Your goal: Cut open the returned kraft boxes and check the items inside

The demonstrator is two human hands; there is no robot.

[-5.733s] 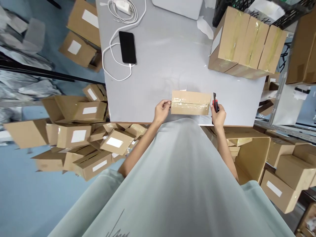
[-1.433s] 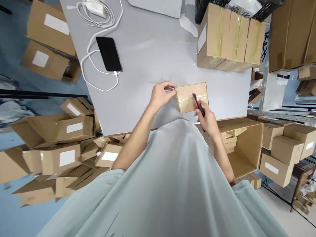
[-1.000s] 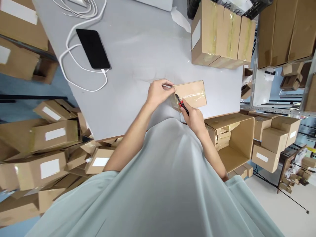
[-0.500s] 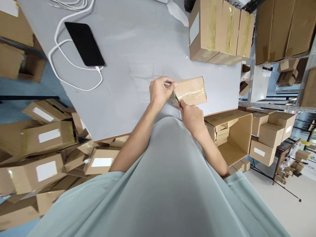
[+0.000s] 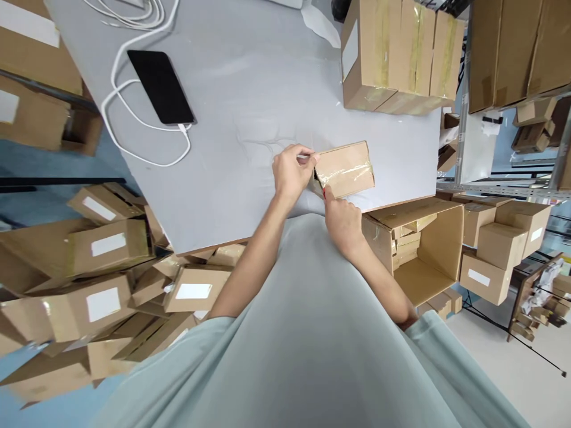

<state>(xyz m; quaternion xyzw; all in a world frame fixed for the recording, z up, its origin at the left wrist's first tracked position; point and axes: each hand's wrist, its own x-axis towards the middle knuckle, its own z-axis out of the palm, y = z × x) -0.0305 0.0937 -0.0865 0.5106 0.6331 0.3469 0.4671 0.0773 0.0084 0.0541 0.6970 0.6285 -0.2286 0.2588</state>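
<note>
A small oblong box of brown cardboard (image 5: 345, 167), its top crossed by shiny, wrinkled clear tape (image 5: 348, 175), lies askew near the front edge of the smooth grey counter (image 5: 223, 196). Since a moment ago, the red-and-black utility knife (image 5: 325, 191) has gone from above the middle of the box to its left end, where only a sliver of red shows and a dark gap lines the edge. The left hand (image 5: 292, 169), fingers arched, has its grip pinched on the far left corner; the right hand (image 5: 342, 221) is closed around the knife, forefinger extended.
</note>
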